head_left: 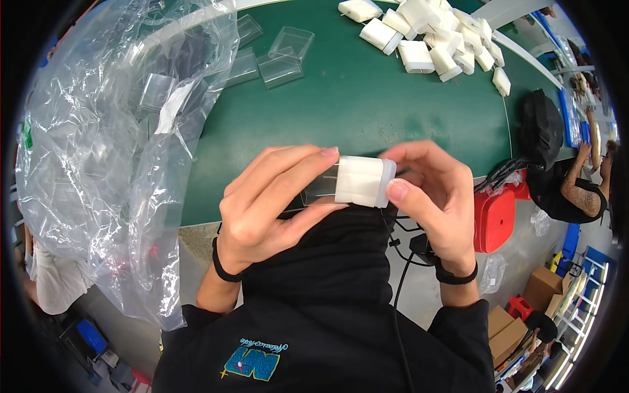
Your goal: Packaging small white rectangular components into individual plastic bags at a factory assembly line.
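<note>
My left hand [265, 196] is closed around a clear plastic sleeve [316, 190], fingers on its far side and thumb on its near side. A white block [357, 180] with a pale grey end cap sits partly inside the sleeve's right end. Thin metal prongs on the block point left and show through the clear wall. My right hand [436, 193] pinches the cap end, thumb in front and fingers curled behind. Both hands hold the pair above the near edge of the green table [295, 131].
Several similar white blocks [416, 56] lie heaped at the far right. Several loose clear sleeves [282, 69] rest at the far left beside a large clear plastic bag [98, 150]. A black bag [540, 124], a red stool [495, 219] and another person [580, 190] are to the right.
</note>
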Tool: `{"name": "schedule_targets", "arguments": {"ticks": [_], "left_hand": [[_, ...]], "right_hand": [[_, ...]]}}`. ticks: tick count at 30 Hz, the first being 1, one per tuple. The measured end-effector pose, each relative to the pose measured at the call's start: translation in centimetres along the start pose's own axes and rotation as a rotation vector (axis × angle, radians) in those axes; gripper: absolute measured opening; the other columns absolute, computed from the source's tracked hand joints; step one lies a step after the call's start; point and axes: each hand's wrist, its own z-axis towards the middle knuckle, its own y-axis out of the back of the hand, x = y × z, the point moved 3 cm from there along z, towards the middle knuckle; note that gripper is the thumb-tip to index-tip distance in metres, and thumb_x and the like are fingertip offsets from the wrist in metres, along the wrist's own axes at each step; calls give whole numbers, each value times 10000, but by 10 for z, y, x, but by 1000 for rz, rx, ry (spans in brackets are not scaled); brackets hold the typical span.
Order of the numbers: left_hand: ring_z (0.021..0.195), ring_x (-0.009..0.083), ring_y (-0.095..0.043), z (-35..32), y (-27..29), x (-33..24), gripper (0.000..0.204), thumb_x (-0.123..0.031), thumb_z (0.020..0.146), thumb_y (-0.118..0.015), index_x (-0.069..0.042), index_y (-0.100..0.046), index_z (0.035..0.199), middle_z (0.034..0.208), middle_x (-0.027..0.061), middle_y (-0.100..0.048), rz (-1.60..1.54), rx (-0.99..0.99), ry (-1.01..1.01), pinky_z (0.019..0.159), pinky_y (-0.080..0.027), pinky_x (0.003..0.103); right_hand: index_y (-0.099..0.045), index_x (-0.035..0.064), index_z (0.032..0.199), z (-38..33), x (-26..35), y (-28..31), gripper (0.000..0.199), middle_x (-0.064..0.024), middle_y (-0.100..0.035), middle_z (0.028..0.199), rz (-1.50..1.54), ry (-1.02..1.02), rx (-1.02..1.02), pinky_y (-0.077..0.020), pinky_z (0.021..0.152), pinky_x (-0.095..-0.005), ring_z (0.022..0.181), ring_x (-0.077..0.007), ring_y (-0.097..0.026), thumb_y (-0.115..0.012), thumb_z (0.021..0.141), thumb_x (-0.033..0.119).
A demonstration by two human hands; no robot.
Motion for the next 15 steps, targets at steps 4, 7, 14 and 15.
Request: {"name": "schedule_targets", "arguments": {"ticks": [4,7,14,15], "left_hand": [[916,342,-765,1,-3,1,547,-110,683,-974,62,-765,1159,1092,206,-774,3,6,-35,763,-618,388],[926,351,-763,-3,-7,0,539,-94,687,-964,64,-762,1161,1105,208,-770,0,56,-73,765,-622,392],[931,359,-759,-3,-9,-1,556,-65,686,-949,59,-747,1190,1105,205,-767,-18,73,-102,767,-626,407],[930,356,-759,-2,-10,-1,555,-67,686,-949,57,-747,1188,1105,205,-767,-16,84,-122,767,-627,408]], "right_hand": [[-744,-73,1097,-5,-7,5,233,-112,-774,990,51,-128,91,-589,857,-286,913,-144,-739,-837,931,60],[-765,-83,1061,-3,-15,-8,216,-106,-777,982,-18,-92,131,-598,839,-284,900,-138,-736,-846,929,68],[-764,-84,1083,-1,-13,-11,213,-124,-784,1005,67,-37,89,-611,878,-299,931,-160,-755,-833,936,54],[-770,-83,1089,0,-14,-10,210,-129,-787,1008,62,-33,86,-613,879,-302,935,-167,-759,-830,934,45]]}}
